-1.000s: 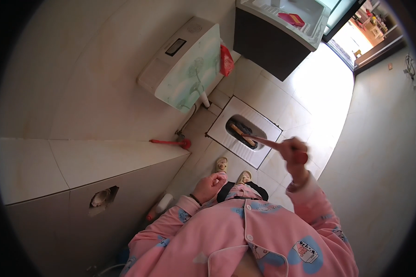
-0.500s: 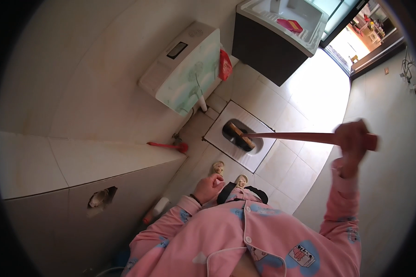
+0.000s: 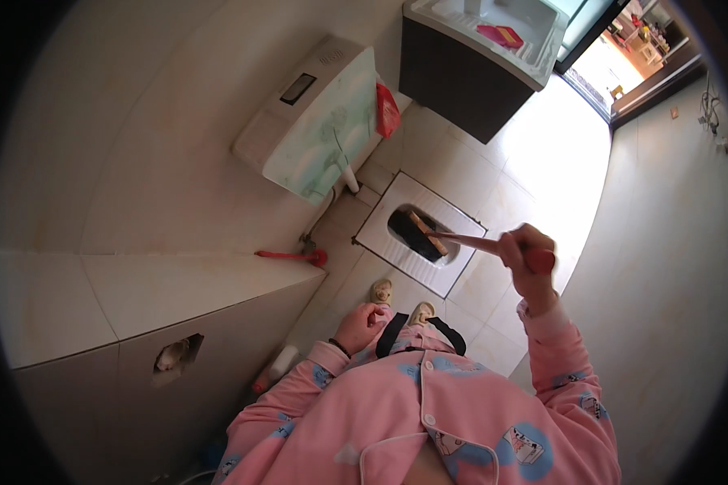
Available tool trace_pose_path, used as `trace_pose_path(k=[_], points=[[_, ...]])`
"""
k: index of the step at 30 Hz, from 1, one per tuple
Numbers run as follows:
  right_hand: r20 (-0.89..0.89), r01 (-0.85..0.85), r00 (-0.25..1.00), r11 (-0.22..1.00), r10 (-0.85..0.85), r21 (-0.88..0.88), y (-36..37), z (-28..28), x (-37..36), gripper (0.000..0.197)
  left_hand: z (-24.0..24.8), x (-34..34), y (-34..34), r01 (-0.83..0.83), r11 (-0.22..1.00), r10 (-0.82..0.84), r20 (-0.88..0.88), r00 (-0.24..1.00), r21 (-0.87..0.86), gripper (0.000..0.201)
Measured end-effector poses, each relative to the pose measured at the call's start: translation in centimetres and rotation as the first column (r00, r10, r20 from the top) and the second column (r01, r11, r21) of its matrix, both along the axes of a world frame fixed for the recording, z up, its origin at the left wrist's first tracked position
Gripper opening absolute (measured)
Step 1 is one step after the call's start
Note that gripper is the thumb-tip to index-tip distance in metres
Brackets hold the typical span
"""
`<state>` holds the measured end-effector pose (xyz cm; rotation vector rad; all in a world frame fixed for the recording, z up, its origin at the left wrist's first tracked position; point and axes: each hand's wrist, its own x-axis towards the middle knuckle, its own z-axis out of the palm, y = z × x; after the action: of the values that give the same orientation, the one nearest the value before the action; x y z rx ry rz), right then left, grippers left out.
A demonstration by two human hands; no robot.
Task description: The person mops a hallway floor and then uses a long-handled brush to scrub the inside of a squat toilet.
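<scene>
My right hand [image 3: 528, 260] grips the red handle of a long-handled brush [image 3: 461, 240]. The brush's head reaches down into the dark bowl of a white squat toilet [image 3: 380, 234] set in the tiled floor. My left hand [image 3: 362, 325] hangs near my waist, fingers curled, holding nothing I can see. My pink patterned sleeves and top fill the lower middle, and my two slippers [image 3: 400, 301] stand just in front of the toilet pan.
A white wall cistern [image 3: 307, 121] hangs above the pan, with a red bag [image 3: 386, 111] beside it. A red plunger-like tool [image 3: 295, 257] lies by the wall. A dark cabinet with a white basin [image 3: 481, 56] stands at the top, beside a bright doorway [image 3: 623, 56]. A bottle [image 3: 277, 368] stands at the lower left.
My right hand, raised far out to the right half a second ago, has come back in toward the pan, and the brush head stays in the bowl. My left hand has barely moved.
</scene>
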<state>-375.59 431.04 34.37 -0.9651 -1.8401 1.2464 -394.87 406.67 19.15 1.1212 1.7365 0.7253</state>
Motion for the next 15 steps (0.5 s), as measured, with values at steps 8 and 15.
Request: trace_pose_path(k=[8, 15], points=[[-0.004, -0.139, 0.990, 0.990, 0.139, 0.038, -2.3, -2.1, 2.3, 0.018, -0.1, 0.4, 1.7, 0.034, 0.998, -0.035, 0.032, 0.999, 0.044, 0.020], [-0.116, -0.080, 0.987, 0.969, 0.110, 0.235, -4.0, -5.3, 3.0, 0.013, 0.5, 0.8, 1.4, -0.028, 0.999, 0.031, 0.075, 0.997, -0.041, 0.024]])
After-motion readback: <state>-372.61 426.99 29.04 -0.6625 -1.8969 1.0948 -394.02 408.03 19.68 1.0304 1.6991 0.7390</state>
